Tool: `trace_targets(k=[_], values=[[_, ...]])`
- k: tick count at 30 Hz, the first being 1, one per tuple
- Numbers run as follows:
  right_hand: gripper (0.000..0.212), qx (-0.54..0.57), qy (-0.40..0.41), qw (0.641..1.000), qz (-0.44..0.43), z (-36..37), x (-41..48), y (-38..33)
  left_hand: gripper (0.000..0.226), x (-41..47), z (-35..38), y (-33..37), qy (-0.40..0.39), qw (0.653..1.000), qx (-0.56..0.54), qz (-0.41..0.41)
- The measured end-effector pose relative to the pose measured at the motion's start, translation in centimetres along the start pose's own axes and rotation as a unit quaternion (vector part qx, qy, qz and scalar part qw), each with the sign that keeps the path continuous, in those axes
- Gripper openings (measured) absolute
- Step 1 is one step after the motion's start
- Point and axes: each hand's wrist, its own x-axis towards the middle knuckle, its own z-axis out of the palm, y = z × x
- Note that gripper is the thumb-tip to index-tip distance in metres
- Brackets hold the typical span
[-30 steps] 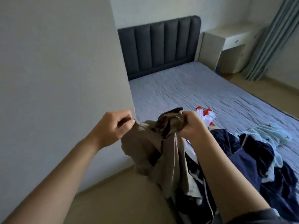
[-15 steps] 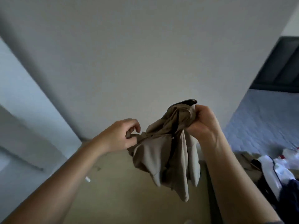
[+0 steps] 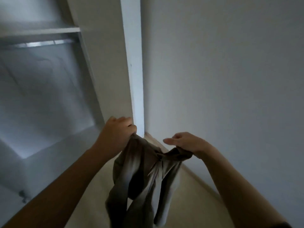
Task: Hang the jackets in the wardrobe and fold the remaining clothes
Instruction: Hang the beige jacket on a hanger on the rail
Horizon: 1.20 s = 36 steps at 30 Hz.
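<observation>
While both hands are holding the tan garment (image 3: 141, 175) up in front of the open wardrobe (image 3: 49, 89), the hanging step is looking begun but not finished. Left hand (image 3: 118, 130) is clenching round the garment's top edge, fingers curled tight. Right hand (image 3: 185, 142) is gripping the other end of that edge underneath itself, with a forefinger sticking out straight. The frame is blurring here, so the exact pinch is not reading clearly. Garment is drooping between the two hands, bunched and twisted, its lower part dangling over the floor (image 3: 197, 211) and touching nothing else.

No hanger is showing in either hand. The garment is not yet going onto the rail (image 3: 44, 44), which is sitting high at upper left, just under the shelf (image 3: 41, 31). So I am judging: one piece is at the wardrobe and the hanging itself is left to do. Folding is not checkable, since no other clothes are showing.

Room for moving: the wardrobe opening is lying to the left, with the rail well above the hands. The white side panel (image 3: 133, 71) is standing upright just behind the left hand, its front edge close to the knuckles. That is likely the edge needing clearing when swinging left. The wall (image 3: 222, 71) is closing off the right side. Free space is looking to be left and upward.
</observation>
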Motion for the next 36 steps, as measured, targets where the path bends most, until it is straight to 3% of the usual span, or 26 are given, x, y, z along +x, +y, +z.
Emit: trace_targets(k=[4,6,9,12,14,16,18,22,24,26,27,28,31,33,36], values=[[0.071,-0.227,-0.097,0.969,-0.013,3.6,7.8,-4.6,0.012,-1.5,0.5,-5.9,-0.003,0.989,0.077,-0.123],[0.072,-0.254,-0.165,0.953,-0.008,5.4,11.0,-7.0,0.009,-2.7,1.0,-8.4,-0.019,0.974,0.096,-0.205],[0.041,-0.160,-0.244,0.956,0.012,8.3,14.7,-10.9,0.007,-5.5,1.9,-11.7,-0.058,0.938,0.068,-0.335],[0.013,-0.056,-0.237,0.970,-0.031,10.8,17.5,-15.3,0.014,-8.8,3.1,-16.3,-0.104,0.890,0.059,-0.441],[0.011,0.073,-0.214,0.973,-0.053,12.6,19.1,-18.4,0.025,-10.5,4.0,-19.7,-0.087,0.848,-0.060,-0.519],[0.018,0.208,-0.211,0.953,-0.061,14.4,20.6,-21.6,0.031,-12.0,4.6,-23.2,-0.018,0.766,-0.271,-0.583],[0.024,0.286,-0.206,0.934,-0.059,16.0,22.0,-24.6,0.035,-13.0,4.9,-26.4,0.061,0.684,-0.417,-0.596],[0.024,0.315,-0.183,0.929,-0.056,18.7,24.5,-30.4,0.026,-14.6,4.4,-32.3,0.142,0.541,-0.542,-0.627],[0.022,0.298,-0.160,0.939,-0.057,19.8,25.5,-33.0,0.041,-14.8,3.5,-35.8,0.183,0.425,-0.621,-0.632],[0.021,0.282,-0.139,0.947,-0.066,20.6,26.6,-35.1,0.031,-14.5,3.1,-39.3,0.207,0.339,-0.670,-0.627],[0.021,0.268,-0.138,0.951,-0.069,21.0,27.2,-36.0,0.027,-14.3,3.1,-40.8,0.212,0.314,-0.678,-0.630],[0.021,0.251,-0.139,0.955,-0.072,21.4,27.8,-36.8,0.022,-14.2,3.5,-42.4,0.202,0.320,-0.666,-0.642],[0.021,0.178,-0.137,0.972,-0.073,22.6,30.1,-39.0,0.009,-13.9,5.0,-45.6,0.091,0.405,-0.622,-0.664],[0.018,0.089,-0.144,0.983,-0.065,23.2,32.1,-40.3,0.008,-13.6,5.8,-47.3,0.039,0.433,-0.612,-0.661],[0.019,-0.068,-0.159,0.984,-0.039,24.0,35.9,-42.2,0.009,-12.5,7.3,-49.6,0.051,0.410,-0.625,-0.663]])
